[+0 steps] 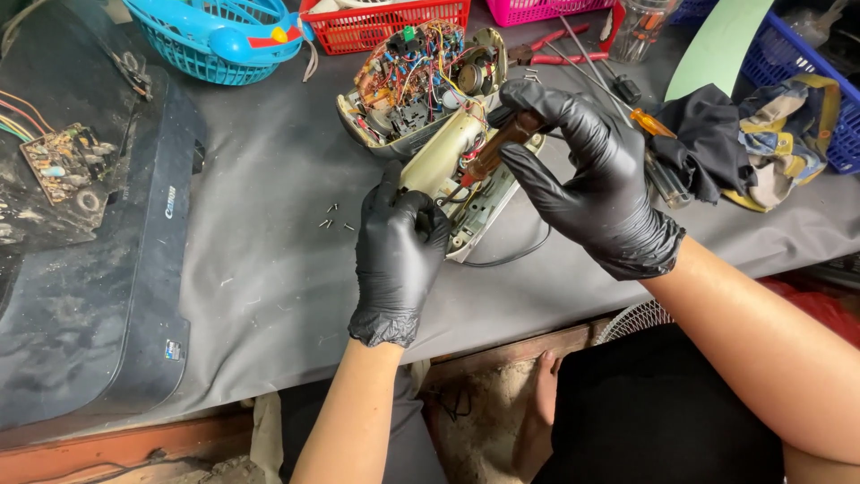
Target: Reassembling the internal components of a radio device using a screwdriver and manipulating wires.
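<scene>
An opened beige device lies on the grey table cover, split into two halves. The far half [412,81] shows a circuit board with many coloured wires. My left hand [399,255], in a black glove, grips the near casing half [448,166] at its lower edge. My right hand [587,175], also gloved in black, holds a brown-handled screwdriver [497,148] whose tip points down into that casing. A black cable [515,255] runs out from under the casing.
Several small screws [333,218] lie left of the casing. A dark flat printer [116,269] with a loose circuit board [63,166] sits at left. Blue, red and pink baskets [385,22] line the far edge. Screwdrivers [649,125], red-handled pliers [546,49] and rags [752,134] lie at right.
</scene>
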